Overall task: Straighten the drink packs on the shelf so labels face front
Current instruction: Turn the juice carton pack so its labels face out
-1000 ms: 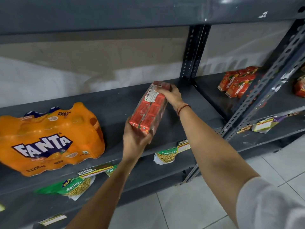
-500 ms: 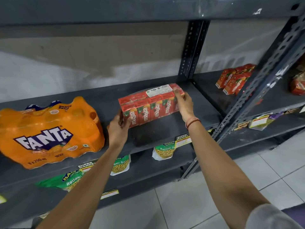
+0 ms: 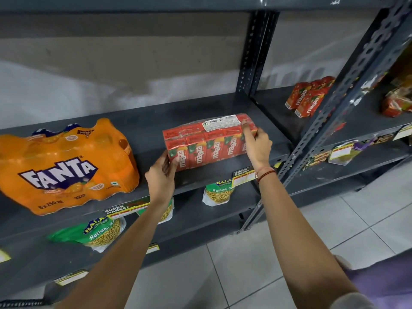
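Juice pack: a red shrink-wrapped pack of small cartons (image 3: 209,141) is seen standing on the grey shelf (image 3: 223,108), towards its right end, set a little back from the front edge. The brand lettering on the carton fronts is turned outward, and a white sticker is carried on the top face.
Left hand: the left hand (image 3: 161,175) is clamped on the pack's lower left end, the thumb laid over the front of the first carton and the fingers wrapped behind.
Right hand: the right hand (image 3: 256,146) is clamped on the pack's right end, the fingertips pressed on the top right corner. A red thread band is worn at the wrist.
Soda pack: an orange wrapped pack of bottles (image 3: 66,166) is seen lying at the left end of the same shelf, well apart from the juice pack, its big logo turned to the front and slightly tilted.
Other cartons: more red juice cartons (image 3: 307,97) are stood on the neighbouring shelf to the right, beyond the upright post (image 3: 256,52), angled rather than square to the front edge.
Lower shelf: green snack bags (image 3: 219,192) are seen under the front edge, beside the yellow price labels (image 3: 243,175).
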Tool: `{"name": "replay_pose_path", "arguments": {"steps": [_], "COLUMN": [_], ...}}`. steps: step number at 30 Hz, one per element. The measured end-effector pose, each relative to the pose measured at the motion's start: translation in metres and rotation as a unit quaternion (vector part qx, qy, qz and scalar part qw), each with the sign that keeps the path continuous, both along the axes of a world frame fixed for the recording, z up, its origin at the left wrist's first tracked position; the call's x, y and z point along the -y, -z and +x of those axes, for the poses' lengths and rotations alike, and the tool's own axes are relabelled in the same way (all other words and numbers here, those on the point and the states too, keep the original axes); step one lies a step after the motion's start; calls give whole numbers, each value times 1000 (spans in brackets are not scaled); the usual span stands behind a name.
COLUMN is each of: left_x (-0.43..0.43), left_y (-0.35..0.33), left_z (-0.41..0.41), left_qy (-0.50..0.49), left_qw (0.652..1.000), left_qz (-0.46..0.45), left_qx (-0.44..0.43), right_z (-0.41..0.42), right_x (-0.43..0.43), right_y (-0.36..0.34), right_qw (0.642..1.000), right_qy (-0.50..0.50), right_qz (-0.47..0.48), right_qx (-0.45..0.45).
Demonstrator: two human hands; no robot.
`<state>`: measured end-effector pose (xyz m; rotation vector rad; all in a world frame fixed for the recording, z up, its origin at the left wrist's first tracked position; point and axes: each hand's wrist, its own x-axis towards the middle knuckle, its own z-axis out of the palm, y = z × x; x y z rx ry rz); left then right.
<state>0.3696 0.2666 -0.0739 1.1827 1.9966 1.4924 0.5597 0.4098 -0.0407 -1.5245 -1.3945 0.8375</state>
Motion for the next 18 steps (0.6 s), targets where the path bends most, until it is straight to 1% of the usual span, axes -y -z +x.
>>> {"name": "replay_pose_path", "arguments": {"steps": [8, 12, 18], "left_x": [11, 16, 26], "left_y": [1, 5, 10], "left_z": [9, 16, 26], "left_qy": [-15, -26, -35], "left_qw": [1000, 1000, 999], "left_qz": [5, -3, 1], "left_qx": [5, -4, -19], "right_z": [12, 15, 15], "right_x": [16, 19, 29], "right_y": [1, 4, 12], "right_qw": [1000, 1000, 993], "right_qy": [2, -2, -28], "right_qz": [14, 13, 5], "right_qx": [-3, -23, -114]}}
